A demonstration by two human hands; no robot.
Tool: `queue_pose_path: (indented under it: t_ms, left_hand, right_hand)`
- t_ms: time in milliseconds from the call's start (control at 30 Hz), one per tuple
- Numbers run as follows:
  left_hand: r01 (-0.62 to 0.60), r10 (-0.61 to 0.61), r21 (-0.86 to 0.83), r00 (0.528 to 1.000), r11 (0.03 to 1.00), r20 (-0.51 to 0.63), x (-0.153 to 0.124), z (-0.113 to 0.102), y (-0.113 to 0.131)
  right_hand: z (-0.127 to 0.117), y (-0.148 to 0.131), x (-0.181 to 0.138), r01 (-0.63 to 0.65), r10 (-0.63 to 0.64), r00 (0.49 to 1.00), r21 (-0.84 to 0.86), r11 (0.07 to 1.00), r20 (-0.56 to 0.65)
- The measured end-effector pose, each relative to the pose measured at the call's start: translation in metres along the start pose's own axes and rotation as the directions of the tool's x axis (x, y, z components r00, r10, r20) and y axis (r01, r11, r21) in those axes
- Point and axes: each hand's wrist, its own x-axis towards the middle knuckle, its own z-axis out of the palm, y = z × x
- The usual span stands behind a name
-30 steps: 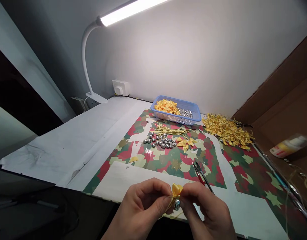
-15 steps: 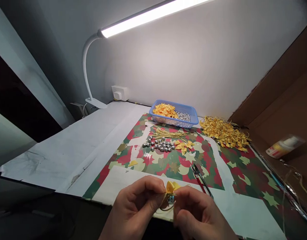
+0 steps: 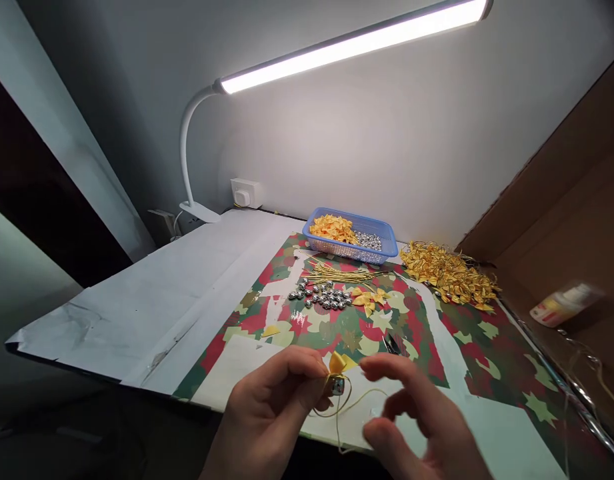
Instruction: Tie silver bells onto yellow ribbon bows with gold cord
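Note:
My left hand (image 3: pixel 271 407) pinches a small yellow ribbon bow (image 3: pixel 338 363) between thumb and fingertips. A shiny silver bell (image 3: pixel 338 386) hangs right under the bow. Thin gold cord (image 3: pixel 363 398) loops around them and trails toward the table edge. To the right, my right hand (image 3: pixel 427 420) is empty, thumb and fingers spread apart, and touches nothing. Behind its fingers lie thread snips (image 3: pixel 393 344), mostly hidden. Farther back are several loose silver bells (image 3: pixel 329 297), a few yellow bows (image 3: pixel 369 301) and a bundle of gold cords (image 3: pixel 339 273).
A blue basket (image 3: pixel 387 247) holds yellow bows and silver bells at the wall. Beside it spreads a heap of finished-looking gold bows with cords (image 3: pixel 447 273). A white lamp (image 3: pixel 184 147) arches overhead on the left. At right, a bottle (image 3: pixel 559 307) lies near a cardboard panel (image 3: pixel 561 193).
My right hand has let go of the bow and cord and opened, moving off to the right. My left hand keeps its pinch. The view has shifted slightly.

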Motion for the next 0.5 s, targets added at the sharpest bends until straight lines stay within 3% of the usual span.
queue_pose_path:
  t_ms: [100,200,367,500]
  left_hand:
    - [0.008,-0.009,0.019,0.999,1.000,0.047,0.002,-0.006,0.000]
    - [-0.028,0.020,0.103,0.997,0.994,0.071,0.004,-0.011,0.000]
    - [0.009,-0.023,0.132,0.994,0.991,0.104,0.003,-0.011,0.001]
    - [-0.008,-0.019,0.182,0.990,0.983,0.142,0.003,-0.007,0.004]
  right_hand:
    - [0.024,0.012,-0.006,-0.196,0.183,0.974,0.092,0.976,0.131]
    - [0.028,0.014,-0.004,-0.292,0.257,0.929,0.100,0.951,0.266]
    - [0.009,-0.010,0.011,-0.402,0.355,0.902,0.185,0.897,0.245]
    - [0.011,-0.026,0.014,-0.462,0.393,0.883,0.323,0.826,0.257]
